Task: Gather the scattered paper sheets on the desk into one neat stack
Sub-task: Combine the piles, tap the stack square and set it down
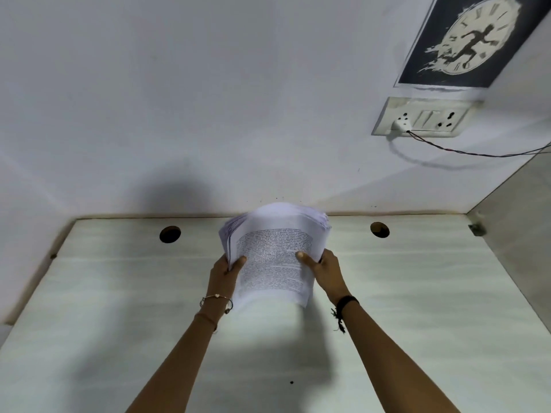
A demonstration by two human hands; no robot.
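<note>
A thick stack of printed paper sheets (pixel 274 251) is held up off the pale desk (pixel 119 293), near the middle and toward the back wall. The stack leans away from me, its top edges fanned and slightly uneven. My left hand (pixel 223 271) grips its left side with the thumb on the printed top page. My right hand (pixel 323 271) grips the right side the same way. The lower edge of the stack hangs just above the desk and looks blurred. No loose sheets lie elsewhere on the desk.
Two round cable holes (pixel 170 234) (pixel 379 229) sit near the desk's back edge. A white wall rises behind. A switch and socket plate (pixel 423 117) with a plugged wire, and a clock poster (pixel 474 40), hang at upper right. A side panel (pixel 515 222) bounds the right.
</note>
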